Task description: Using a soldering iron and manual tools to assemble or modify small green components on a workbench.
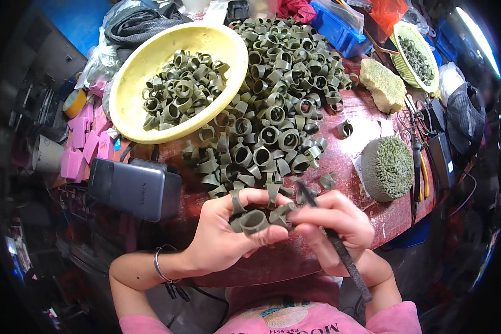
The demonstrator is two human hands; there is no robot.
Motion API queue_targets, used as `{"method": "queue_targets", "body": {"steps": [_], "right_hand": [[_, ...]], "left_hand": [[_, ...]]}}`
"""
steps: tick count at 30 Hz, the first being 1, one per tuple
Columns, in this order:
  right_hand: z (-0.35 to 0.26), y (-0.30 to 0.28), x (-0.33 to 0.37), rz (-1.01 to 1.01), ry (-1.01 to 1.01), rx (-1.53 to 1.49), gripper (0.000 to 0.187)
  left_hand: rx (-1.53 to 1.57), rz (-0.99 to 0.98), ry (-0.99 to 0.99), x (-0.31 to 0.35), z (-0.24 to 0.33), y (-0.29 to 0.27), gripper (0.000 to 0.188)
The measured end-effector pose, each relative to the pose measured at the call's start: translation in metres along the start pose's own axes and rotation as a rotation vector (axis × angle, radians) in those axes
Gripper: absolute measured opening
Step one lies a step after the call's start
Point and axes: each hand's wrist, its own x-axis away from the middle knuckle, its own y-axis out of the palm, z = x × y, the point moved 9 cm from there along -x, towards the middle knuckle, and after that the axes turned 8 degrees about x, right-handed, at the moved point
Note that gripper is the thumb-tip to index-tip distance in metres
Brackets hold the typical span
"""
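Observation:
Several dark green rings, perhaps wax, are gathered in my left hand [214, 236]. One wide ring [254, 221] sits by its thumb, and others stand along the bent fingers. My right hand [342, 220] is closed around a slim dark tool [344, 257] with a narrow pointed end and a rough handle; I cannot tell if it is a knife or a file. Its fingertips meet a green ring [282, 216] at the tips of my left hand. Just beyond both hands spreads a large heap of similar rings [268, 134].
A yellow basin [122, 114] of rings stands at the far left of the red table [367, 106]. Near it is a black power bank-like box [128, 189]. On the right are a round green textured block [388, 168], a yellowish rough lump [382, 85] and corded tools [416, 150].

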Motion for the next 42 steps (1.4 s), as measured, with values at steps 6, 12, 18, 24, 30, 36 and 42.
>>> {"method": "queue_targets", "body": {"steps": [6, 12, 18, 24, 30, 36, 42], "right_hand": [[0.004, -0.002, 0.013, -0.062, 0.142, -0.337, 0.027], [0.002, 0.008, 0.009, -0.120, 0.058, -0.324, 0.027], [0.001, 0.010, 0.009, -0.093, -0.029, -0.213, 0.030], [-0.022, 0.007, 0.011, -0.190, -0.258, 0.049, 0.047], [0.003, -0.021, 0.023, 0.151, -0.045, 0.153, 0.026], [-0.012, -0.005, 0.009, -0.013, -0.066, 0.022, 0.023], [0.002, 0.002, 0.009, -0.055, 0.127, -0.037, 0.028]], "left_hand": [[0.142, -0.032, -0.097, 0.000, -0.007, 0.001, 0.038], [0.194, -0.077, -0.168, 0.003, -0.014, 0.004, 0.040], [0.286, -0.044, -0.199, 0.006, -0.017, 0.006, 0.037], [0.302, -0.083, -0.251, 0.004, -0.015, 0.015, 0.036], [0.287, -0.058, -0.252, 0.007, -0.021, 0.007, 0.037], [0.260, -0.076, -0.218, 0.002, -0.015, 0.008, 0.038], [0.187, -0.073, -0.193, 0.000, -0.012, 0.008, 0.034]]}}
